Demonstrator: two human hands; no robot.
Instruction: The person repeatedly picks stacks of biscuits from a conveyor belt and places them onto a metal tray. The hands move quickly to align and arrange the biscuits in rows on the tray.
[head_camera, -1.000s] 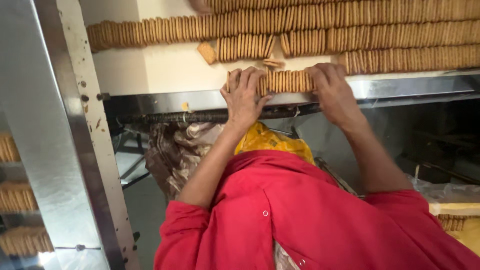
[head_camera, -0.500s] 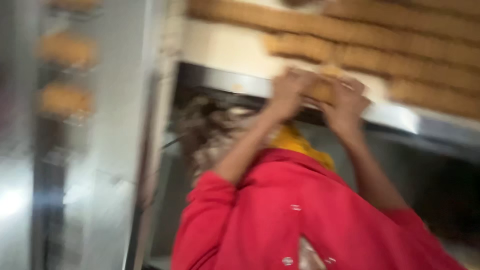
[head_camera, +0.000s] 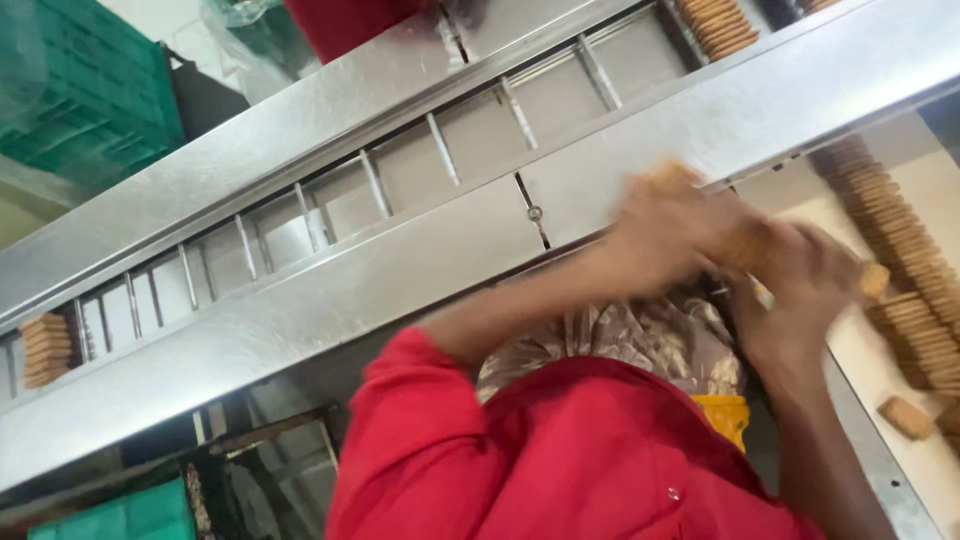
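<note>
Because the long stainless steel conveyor frame (head_camera: 330, 290) runs slantwise across the view, everything else is placed against it. Its channel of divided pockets (head_camera: 400, 170) carries biscuit stacks at either end, one upright stack (head_camera: 45, 350) at the frame's lower left. Green crates (head_camera: 80, 90) sit beyond the frame's far side. Just at its near edge, the left hand (head_camera: 665, 225) and right hand (head_camera: 800, 275) press together around a short stack of biscuits (head_camera: 745, 245), probably squeezing it endwise so it stays packed; motion blur hides the fingers. Beside them, rows of biscuits (head_camera: 900, 260) lie on a pale belt.

hands (head_camera: 740, 255) right, at biscuits (head_camera: 905, 260) | metal channel (head_camera: 400, 175) left | crate (head_camera: 85, 95) behind
</note>
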